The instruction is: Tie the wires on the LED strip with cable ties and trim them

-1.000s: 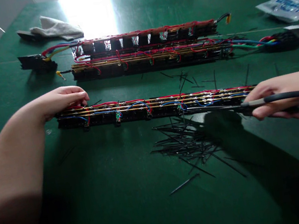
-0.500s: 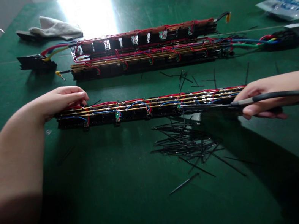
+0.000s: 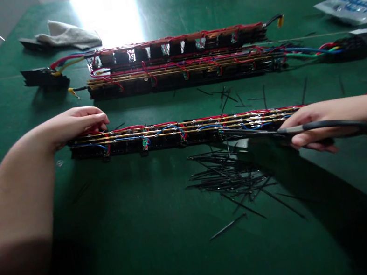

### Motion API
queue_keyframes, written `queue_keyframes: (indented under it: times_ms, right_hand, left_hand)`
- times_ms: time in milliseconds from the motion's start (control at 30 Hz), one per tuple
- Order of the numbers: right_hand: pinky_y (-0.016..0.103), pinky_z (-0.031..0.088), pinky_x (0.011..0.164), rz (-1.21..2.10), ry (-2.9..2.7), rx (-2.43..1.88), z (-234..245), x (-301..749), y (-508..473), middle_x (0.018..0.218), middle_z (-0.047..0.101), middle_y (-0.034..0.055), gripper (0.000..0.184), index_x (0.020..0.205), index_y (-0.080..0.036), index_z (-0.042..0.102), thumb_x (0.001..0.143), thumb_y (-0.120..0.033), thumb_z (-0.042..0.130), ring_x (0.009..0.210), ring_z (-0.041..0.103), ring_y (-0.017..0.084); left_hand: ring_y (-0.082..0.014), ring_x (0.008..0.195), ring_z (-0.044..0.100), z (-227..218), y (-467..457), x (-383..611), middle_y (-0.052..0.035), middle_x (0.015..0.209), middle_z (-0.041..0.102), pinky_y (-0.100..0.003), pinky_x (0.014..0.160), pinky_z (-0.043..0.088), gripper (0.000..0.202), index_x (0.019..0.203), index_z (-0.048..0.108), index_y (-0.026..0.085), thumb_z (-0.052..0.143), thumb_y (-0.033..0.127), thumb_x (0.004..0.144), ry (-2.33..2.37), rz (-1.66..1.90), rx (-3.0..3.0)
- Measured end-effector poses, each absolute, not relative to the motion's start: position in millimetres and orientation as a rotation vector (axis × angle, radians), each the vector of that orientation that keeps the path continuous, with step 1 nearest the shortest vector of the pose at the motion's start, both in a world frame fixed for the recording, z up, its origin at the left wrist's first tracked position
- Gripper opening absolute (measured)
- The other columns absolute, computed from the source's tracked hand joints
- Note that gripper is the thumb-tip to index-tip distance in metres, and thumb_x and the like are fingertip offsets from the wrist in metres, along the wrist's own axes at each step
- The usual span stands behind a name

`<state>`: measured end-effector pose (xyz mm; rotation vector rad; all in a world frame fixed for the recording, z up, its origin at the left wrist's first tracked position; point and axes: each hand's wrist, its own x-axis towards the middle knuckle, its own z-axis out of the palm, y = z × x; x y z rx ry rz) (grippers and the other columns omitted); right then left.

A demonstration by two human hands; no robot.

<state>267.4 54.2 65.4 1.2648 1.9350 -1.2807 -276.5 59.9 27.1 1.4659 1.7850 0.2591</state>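
A long black bar with brass-coloured rods and red and blue wires (image 3: 165, 136) lies crosswise in front of me. My left hand (image 3: 83, 119) is at its left end, fingers curled over the back edge and fingertips partly hidden. At the right, my right hand (image 3: 310, 129) is closed around black-handled scissors (image 3: 257, 131). Their blades point left along the bar's front side, with the tips by a small green board. Whether the blades are apart is unclear. Just below the tips lies a pile of thin black strips (image 3: 228, 172), resembling cable-tie tails.
Two more wired bars (image 3: 179, 74) lie behind, with black connectors (image 3: 47, 77) on coloured cables. A grey cloth (image 3: 68, 34) sits at the back left, and plastic packets (image 3: 352, 5) at the back right. Loose black strips (image 3: 225, 94) are scattered across the green table (image 3: 137, 259).
My right hand and the scissors' handle have shifted slightly left and down, while the tips remain near the same spot on the bar. My left hand stays in place.
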Motion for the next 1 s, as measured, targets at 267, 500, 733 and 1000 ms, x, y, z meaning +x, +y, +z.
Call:
queue_keyframes:
  times_ms: [267, 500, 733, 1000]
  right_hand:
    - [0.032, 0.043, 0.053, -1.244, 1.875, 1.463, 56, 263, 36, 0.059, 0.055, 0.0022, 0.075, 0.062, -0.023, 0.052, 0.059, -0.098, 0.055, 0.052, 0.056, 0.017]
    - [0.030, 0.037, 0.047, -1.337, 1.837, 1.454, 55, 264, 40, 0.056, 0.050, -0.0015, 0.078, 0.061, -0.022, 0.050, 0.055, -0.100, 0.057, 0.044, 0.050, 0.012]
    - [0.030, 0.035, 0.048, -1.268, 1.859, 1.396, 58, 256, 45, 0.049, 0.048, -0.0004, 0.079, 0.055, -0.023, 0.047, 0.055, -0.102, 0.051, 0.042, 0.046, 0.012]
    - [0.029, 0.032, 0.049, -1.261, 1.856, 1.427, 54, 259, 41, 0.047, 0.050, -0.0005, 0.074, 0.057, -0.023, 0.047, 0.060, -0.097, 0.054, 0.042, 0.045, 0.012]
  left_hand:
    - [-0.0101, 0.070, 0.058, 28, 59, -274, 0.0001, 0.086, 0.069, -0.020, 0.062, 0.046, 0.045, 0.091, 0.069, 0.019, 0.071, 0.060, 0.071, 1.746, 0.339, 1.429]
    - [-0.0130, 0.074, 0.059, 27, 60, -276, -0.0009, 0.089, 0.069, -0.021, 0.062, 0.047, 0.048, 0.097, 0.068, 0.020, 0.069, 0.061, 0.074, 1.801, 0.273, 1.410]
    - [-0.0168, 0.077, 0.060, 34, 57, -265, -0.0024, 0.092, 0.069, -0.026, 0.066, 0.047, 0.051, 0.097, 0.068, 0.021, 0.067, 0.061, 0.067, 1.889, 0.247, 1.406]
    - [-0.0183, 0.082, 0.063, 34, 56, -269, -0.0025, 0.095, 0.072, -0.027, 0.070, 0.047, 0.056, 0.100, 0.068, 0.021, 0.069, 0.065, 0.065, 1.907, 0.239, 1.418]
